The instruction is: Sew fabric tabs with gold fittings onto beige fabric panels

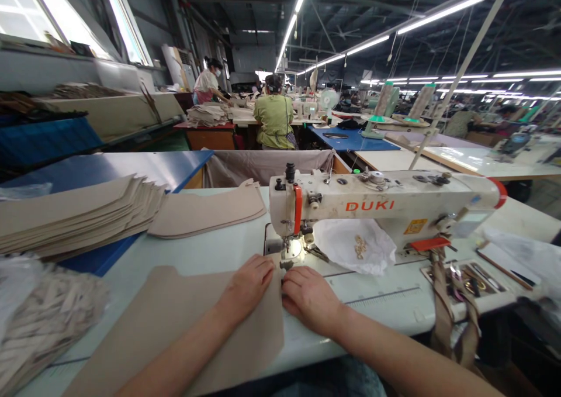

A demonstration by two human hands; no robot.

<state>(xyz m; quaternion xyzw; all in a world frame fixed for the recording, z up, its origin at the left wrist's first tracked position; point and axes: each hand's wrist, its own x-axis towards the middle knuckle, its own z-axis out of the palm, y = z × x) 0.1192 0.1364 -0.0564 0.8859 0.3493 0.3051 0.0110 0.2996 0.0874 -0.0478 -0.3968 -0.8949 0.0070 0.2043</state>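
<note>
A large beige fabric panel (193,309) lies on the sewing machine table, its right edge running up towards the presser foot (289,246). My left hand (249,283) rests on the panel near that edge, fingers bent and closed on the cloth. Just to the right, my right hand (309,297) is closed with curled fingers at the panel's edge; whatever its fingertips hold is hidden. Both hands sit directly in front of the needle area of the white sewing machine (372,201), whose lamp lights the needle plate.
Stacked beige panels (79,213) lie at left, with more panels (210,210) behind. A bundle of fabric pieces (52,321) sits front left. White cloth with small pieces (359,248) lies under the machine arm. A tool tray (471,283) and hanging straps (442,309) are right. Co-workers sit ahead.
</note>
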